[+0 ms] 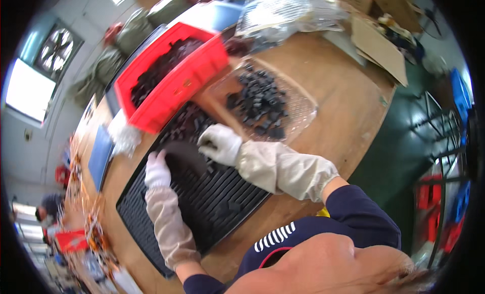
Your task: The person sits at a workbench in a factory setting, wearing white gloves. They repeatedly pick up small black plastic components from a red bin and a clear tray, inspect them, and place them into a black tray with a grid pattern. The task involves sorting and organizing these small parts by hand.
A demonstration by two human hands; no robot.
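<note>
My left hand (157, 171), in a white glove, is at the left edge of a dark, flat, rounded piece (188, 157). Its fingers seem closed on that edge; blur hides the piece's exact kind. Across from it, my white-gloved right hand (221, 144) has its fingers curled together beside small dark parts; what they hold, if anything, is hidden. Both hands are over a black ridged tray (141, 221). Loose small dark parts (189, 119) are heaped at the tray's far end, and one black piece (233, 205) lies on the ridges nearer me.
Beyond the tray, a red bin (177, 87) holds many dark parts. To its right, a clear plastic tray (303, 114) carries small black pieces. Plastic packaging (278, 13) and cardboard (379, 49) are at the back of the wooden table (348, 87). A blue panel (101, 155) is at left.
</note>
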